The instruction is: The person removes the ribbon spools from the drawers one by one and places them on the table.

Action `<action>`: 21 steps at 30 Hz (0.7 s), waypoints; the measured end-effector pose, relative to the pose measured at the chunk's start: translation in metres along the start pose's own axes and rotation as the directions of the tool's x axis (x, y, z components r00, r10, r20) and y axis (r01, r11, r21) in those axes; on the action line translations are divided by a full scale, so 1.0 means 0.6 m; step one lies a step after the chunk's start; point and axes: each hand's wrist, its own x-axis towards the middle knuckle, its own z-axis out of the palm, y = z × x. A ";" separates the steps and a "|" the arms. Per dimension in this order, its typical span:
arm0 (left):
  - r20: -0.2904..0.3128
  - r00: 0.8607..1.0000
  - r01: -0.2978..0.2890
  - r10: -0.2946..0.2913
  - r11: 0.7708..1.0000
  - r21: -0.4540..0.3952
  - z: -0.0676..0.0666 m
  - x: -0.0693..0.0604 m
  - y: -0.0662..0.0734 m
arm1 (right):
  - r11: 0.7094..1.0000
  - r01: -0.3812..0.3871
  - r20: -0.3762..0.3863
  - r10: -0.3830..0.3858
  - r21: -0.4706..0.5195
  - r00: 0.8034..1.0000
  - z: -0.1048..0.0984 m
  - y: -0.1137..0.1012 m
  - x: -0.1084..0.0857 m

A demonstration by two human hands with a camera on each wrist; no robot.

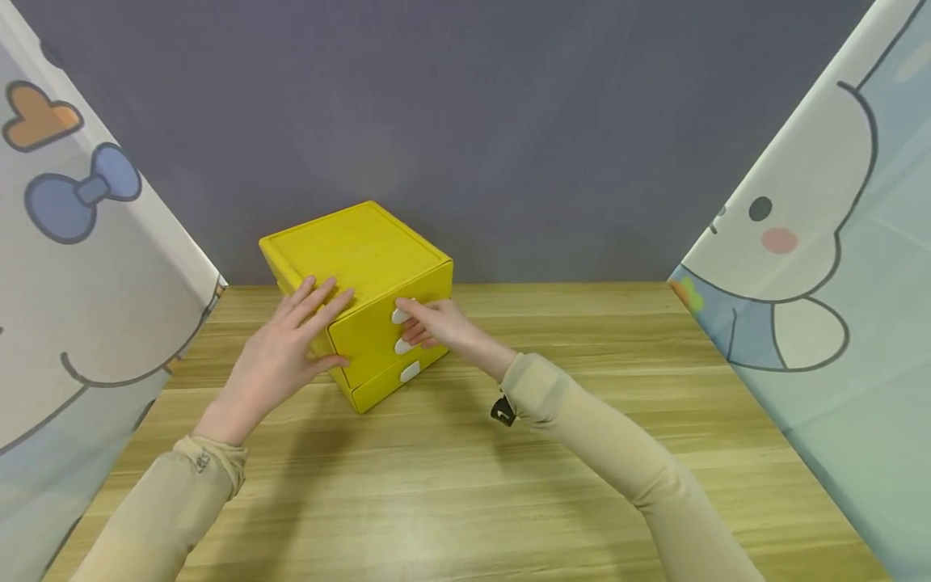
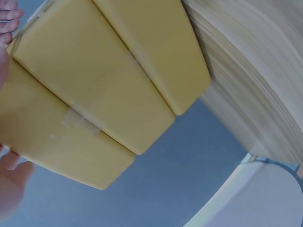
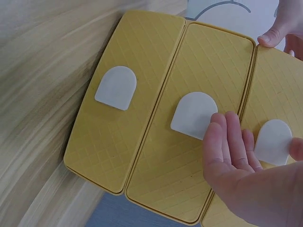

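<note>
Yellow box [image 1: 364, 242], left of frame centre on woodgrain tabletop [image 1: 407, 501] | three closed, cross-hatched drawers [image 3: 161, 170] | left grip [image 1: 284, 343] spread against box's left edge | right grip [image 1: 444, 325] at top rounded white tab [image 3: 272, 140], cannot tell if pinching

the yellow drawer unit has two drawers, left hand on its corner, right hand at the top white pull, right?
The drawer count is wrong: the yellow drawer unit has three drawers, as the right wrist view shows. The left hand is on its corner and the right hand at the top white pull.
</note>
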 end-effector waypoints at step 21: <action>-0.065 0.995 -0.072 0.072 0.997 0.009 0.010 0.003 -0.018 | 0.999 0.031 0.019 -0.032 0.043 0.999 -0.010 0.008 -0.005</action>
